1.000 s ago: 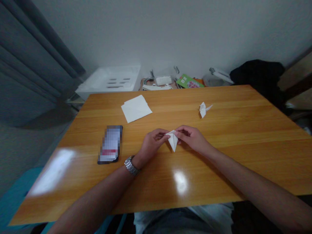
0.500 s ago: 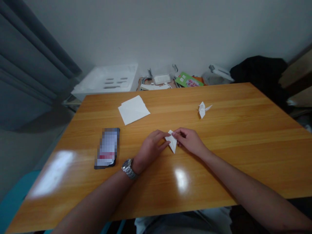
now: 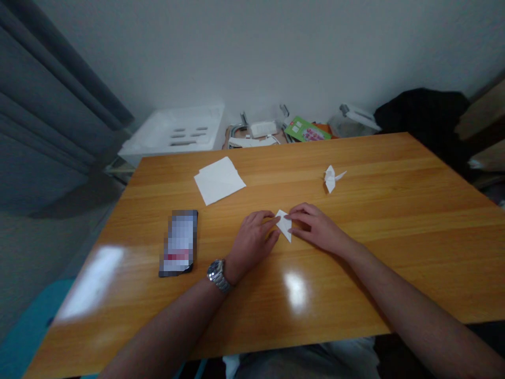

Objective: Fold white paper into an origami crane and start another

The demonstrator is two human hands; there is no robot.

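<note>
A small folded white paper piece (image 3: 284, 226) lies on the wooden table (image 3: 394, 221) between my hands. My left hand (image 3: 254, 239), with a metal watch at the wrist, rests palm down and presses the paper's left edge with its fingertips. My right hand (image 3: 315, 228) lies flat and pins the paper's right edge with its fingers. Both hands press the paper down against the tabletop. A finished white paper crane (image 3: 331, 178) stands farther back on the right, apart from my hands.
A stack of white paper sheets (image 3: 219, 180) lies at the back left. A phone (image 3: 179, 242) lies left of my left hand. Behind the table are a white plastic bin (image 3: 177, 131), clutter and a dark bag (image 3: 426, 113). A grey curtain hangs at left.
The paper piece, held slightly raised between pinching fingers before, now lies flat on the table with both hands lowered and pressing on it.
</note>
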